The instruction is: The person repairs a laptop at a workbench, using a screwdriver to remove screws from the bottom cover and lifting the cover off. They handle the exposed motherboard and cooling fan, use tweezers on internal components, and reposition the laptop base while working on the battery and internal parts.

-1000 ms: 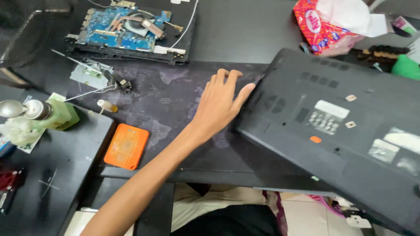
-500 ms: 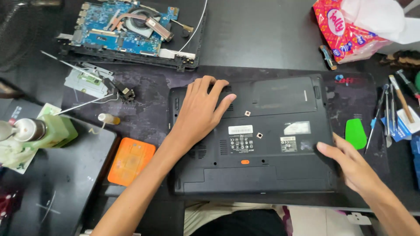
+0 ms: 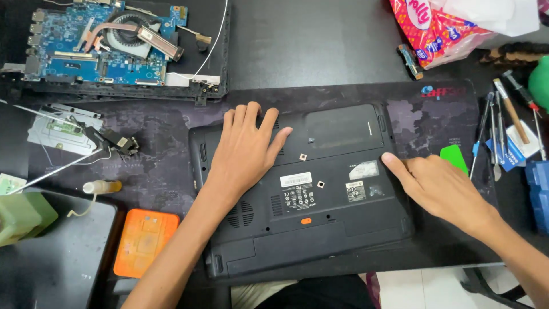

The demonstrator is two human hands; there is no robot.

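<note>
At the far left of the dark worktop (image 3: 320, 51) lie an orange case (image 3: 146, 241) and, farther back, an opened chassis with a blue circuit board (image 3: 97, 48). The left hand (image 3: 247, 153) rests flat on the upturned black laptop (image 3: 303, 194), its fingers (image 3: 269, 123) spread wide and holding nothing. The laptop lies bottom-up on the grey mat (image 3: 143, 166), in the middle. The right hand (image 3: 437, 186) presses the laptop's right edge, fingers loosely together, empty. Screwdrivers (image 3: 506, 123) lie at the right.

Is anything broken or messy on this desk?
Yes. A second laptop at the top left lies opened up, its blue circuit board and fan bare. Loose parts lie beside it.
</note>
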